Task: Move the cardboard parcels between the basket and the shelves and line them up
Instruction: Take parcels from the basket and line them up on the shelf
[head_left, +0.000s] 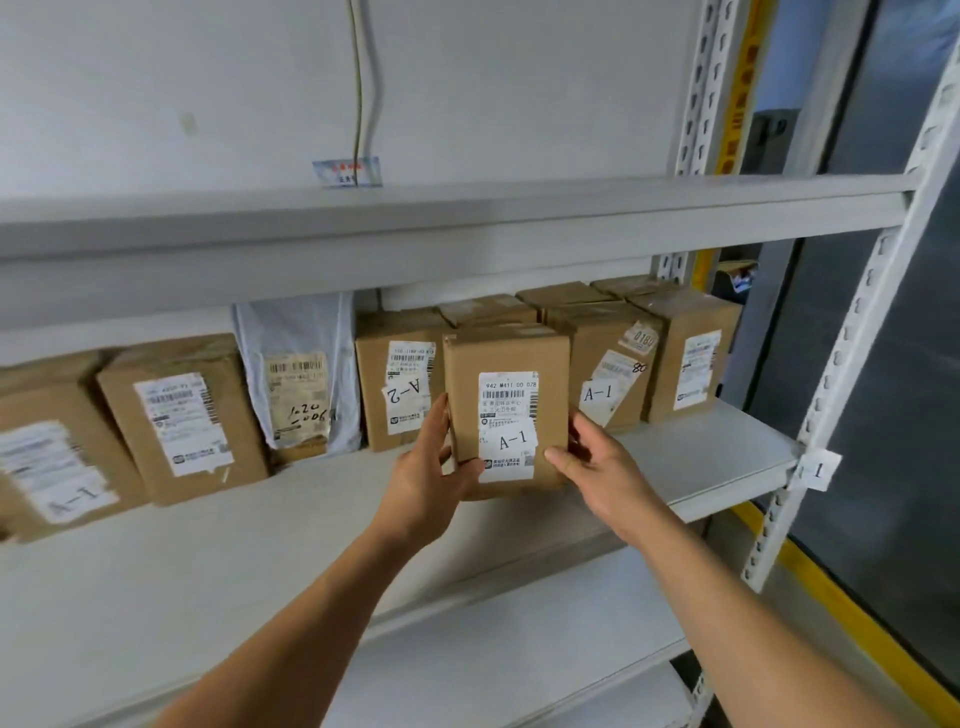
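Note:
An upright cardboard parcel (506, 410) with a white label marked A-1 is held between both hands, just in front of the row on the white shelf (701, 457). My left hand (431, 467) grips its left edge with the thumb on the front. My right hand (597, 467) grips its right edge the same way. Behind it stand more parcels: one marked A-2 (400, 384) to the left, one marked A-1 (608, 374) and another (691, 358) to the right. No basket is in view.
Further left on the shelf stand a white plastic mailer (301, 374) and two larger boxes (182, 415) (47, 447). An upper shelf (467, 228) runs overhead. A slotted white upright (831, 395) with a tag marked 1 bounds the right end. Lower shelves show below my arms.

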